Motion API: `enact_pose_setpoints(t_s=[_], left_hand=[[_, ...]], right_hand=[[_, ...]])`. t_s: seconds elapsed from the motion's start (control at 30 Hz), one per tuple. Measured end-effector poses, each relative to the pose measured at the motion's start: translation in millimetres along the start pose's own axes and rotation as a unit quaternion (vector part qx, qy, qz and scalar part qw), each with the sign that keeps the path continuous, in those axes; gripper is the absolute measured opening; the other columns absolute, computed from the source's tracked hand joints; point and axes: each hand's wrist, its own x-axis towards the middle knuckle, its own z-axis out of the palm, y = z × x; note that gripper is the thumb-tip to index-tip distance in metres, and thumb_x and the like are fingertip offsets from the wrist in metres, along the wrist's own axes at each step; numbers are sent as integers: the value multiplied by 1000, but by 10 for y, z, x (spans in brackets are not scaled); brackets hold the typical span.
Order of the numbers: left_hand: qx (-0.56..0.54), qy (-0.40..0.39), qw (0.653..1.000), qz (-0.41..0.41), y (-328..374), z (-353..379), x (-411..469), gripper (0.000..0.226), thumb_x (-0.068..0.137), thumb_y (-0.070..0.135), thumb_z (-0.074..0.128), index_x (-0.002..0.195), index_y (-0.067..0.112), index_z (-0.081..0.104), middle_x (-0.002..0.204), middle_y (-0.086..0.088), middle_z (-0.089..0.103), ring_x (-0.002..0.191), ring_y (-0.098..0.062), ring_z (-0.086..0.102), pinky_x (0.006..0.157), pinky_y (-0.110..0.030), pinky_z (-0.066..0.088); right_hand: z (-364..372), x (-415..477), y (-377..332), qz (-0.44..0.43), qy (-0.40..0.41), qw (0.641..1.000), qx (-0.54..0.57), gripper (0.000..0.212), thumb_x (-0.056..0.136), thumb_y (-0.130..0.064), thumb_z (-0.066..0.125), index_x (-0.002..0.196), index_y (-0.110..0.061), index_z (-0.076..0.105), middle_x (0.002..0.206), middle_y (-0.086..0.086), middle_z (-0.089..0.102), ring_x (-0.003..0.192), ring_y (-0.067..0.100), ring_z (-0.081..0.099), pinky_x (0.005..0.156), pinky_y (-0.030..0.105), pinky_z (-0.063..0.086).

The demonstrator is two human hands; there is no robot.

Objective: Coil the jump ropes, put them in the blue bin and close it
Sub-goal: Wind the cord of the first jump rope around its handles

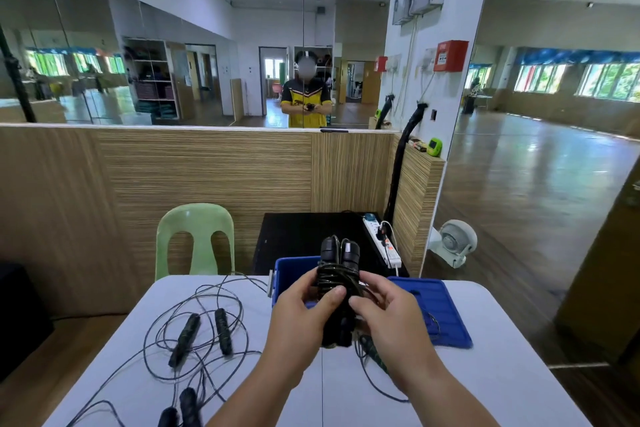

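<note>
Both hands grip one coiled jump rope [337, 282] above the white worktop [485, 374]: the left hand [306, 310] wraps its left side, the right hand [389, 314] pinches the cord on its right. Its two black handles point up, just in front of the open blue bin [291, 274]. The blue lid [440, 308] lies beside the bin. Loose ropes [194, 333] sprawl to the left.
</note>
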Motion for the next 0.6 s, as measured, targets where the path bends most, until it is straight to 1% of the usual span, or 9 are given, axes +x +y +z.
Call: enact_pose_setpoints(t_s=[0.1,0.17,0.23,0.3,0.37,0.43,0.5,0.6], left_hand=[[21,-8,1000,9,1,-174,68,23,95,21,72,110,39,75,99,4,78,89,-21,77,61,-46,65],[29,-10,999,7,-5,-295,103,22,96,21,71,108,39,75,99,5,78,89,-20,76,63,-52,65],[34,-14,999,2,-22,-409,131,23,96,22,71,106,42,75,98,6,78,87,-21,76,64,-56,64],[29,-17,999,-6,-36,-513,157,24,96,22,71,102,45,75,96,7,77,84,-22,76,64,-57,63],[24,-23,999,-14,-52,-606,193,26,97,21,70,98,47,76,95,6,78,84,-26,76,64,-55,62],[17,-35,999,-23,-75,-679,231,27,98,19,68,98,45,76,95,3,78,85,-32,76,66,-54,62],[7,-43,998,-42,-103,-735,274,29,100,18,65,100,45,76,96,3,78,86,-31,76,70,-57,62],[-1,-61,995,-84,-163,-767,356,37,103,12,55,108,42,75,97,3,79,91,-26,77,77,-57,63]], right_hand=[[199,10,12,-32,13,999,-31,40,93,0,63,116,-30,73,103,-4,79,101,15,75,88,42,63],[330,1,15,-48,13,998,-44,44,93,2,62,107,-38,73,101,-6,80,99,12,75,85,37,63],[453,-6,24,-58,11,997,-49,48,93,4,62,102,-42,72,99,-8,80,96,11,75,81,33,63],[562,-7,60,-62,15,996,-55,47,93,5,62,106,-40,72,98,-10,80,95,10,75,80,32,63],[651,19,110,-56,27,996,-62,46,93,3,65,113,-38,72,99,-12,79,95,9,75,81,32,63],[716,50,146,-41,28,997,-53,49,92,4,65,106,-43,70,99,-13,79,95,10,76,81,33,63],[746,108,188,-22,27,998,-44,48,92,5,65,106,-41,69,101,-10,80,97,13,76,83,36,63],[752,209,262,12,24,999,-33,44,93,7,63,115,-30,69,103,-4,80,98,15,76,85,38,63]])
